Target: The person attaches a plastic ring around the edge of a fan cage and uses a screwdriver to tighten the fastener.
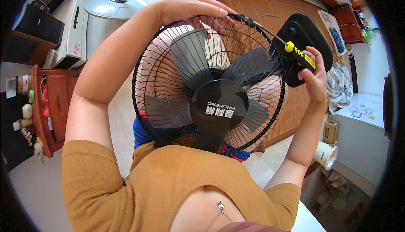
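Observation:
A black table fan [217, 124] with a wire cage and dark blades lies on my lap, its black base [312, 33] at the upper right. My left hand [196, 12] grips the top rim of the cage, fingers curled over the wires. My right hand [315, 76] is closed on a black and yellow screwdriver [303, 57] beside the base; the long metal shaft angles up-left to the upper rim of the cage near my left fingertips. The exact contact of its tip is too small to tell.
A bamboo mat [270, 139] covers the floor under the fan. A white fan stand [109, 8] stands at the upper left beside a white cabinet [71, 46]. A wooden cabinet [57, 105] with small items is at the left; crumpled cloth [337, 86] and a white bin [327, 154] are at the right.

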The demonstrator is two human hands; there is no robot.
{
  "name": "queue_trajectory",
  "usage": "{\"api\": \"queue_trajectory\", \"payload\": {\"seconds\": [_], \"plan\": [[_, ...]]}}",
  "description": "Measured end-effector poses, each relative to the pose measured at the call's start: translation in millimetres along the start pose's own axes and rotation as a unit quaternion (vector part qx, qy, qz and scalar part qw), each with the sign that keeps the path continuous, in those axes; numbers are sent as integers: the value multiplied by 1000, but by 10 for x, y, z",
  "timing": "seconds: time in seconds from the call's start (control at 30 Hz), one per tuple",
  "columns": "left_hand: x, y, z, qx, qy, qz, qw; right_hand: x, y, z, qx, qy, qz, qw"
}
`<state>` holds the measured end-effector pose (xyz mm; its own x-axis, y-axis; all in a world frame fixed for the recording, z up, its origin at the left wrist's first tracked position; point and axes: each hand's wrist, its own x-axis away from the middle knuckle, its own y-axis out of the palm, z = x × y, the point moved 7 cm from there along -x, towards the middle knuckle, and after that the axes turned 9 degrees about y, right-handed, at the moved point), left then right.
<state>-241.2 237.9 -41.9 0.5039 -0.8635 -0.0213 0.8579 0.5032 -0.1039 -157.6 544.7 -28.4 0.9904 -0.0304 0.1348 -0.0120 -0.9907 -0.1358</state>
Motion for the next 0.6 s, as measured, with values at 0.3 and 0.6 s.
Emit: {"api": "queue_trajectory", "payload": {"seconds": [0.3,0.6], "plan": [[-47,10,58,27,-6,5,1000,-145,-226,230,-39,68,-27,997],[-37,-11,53,8,-40,1,999,-82,-247,178,-50,-10,-23,998]]}}
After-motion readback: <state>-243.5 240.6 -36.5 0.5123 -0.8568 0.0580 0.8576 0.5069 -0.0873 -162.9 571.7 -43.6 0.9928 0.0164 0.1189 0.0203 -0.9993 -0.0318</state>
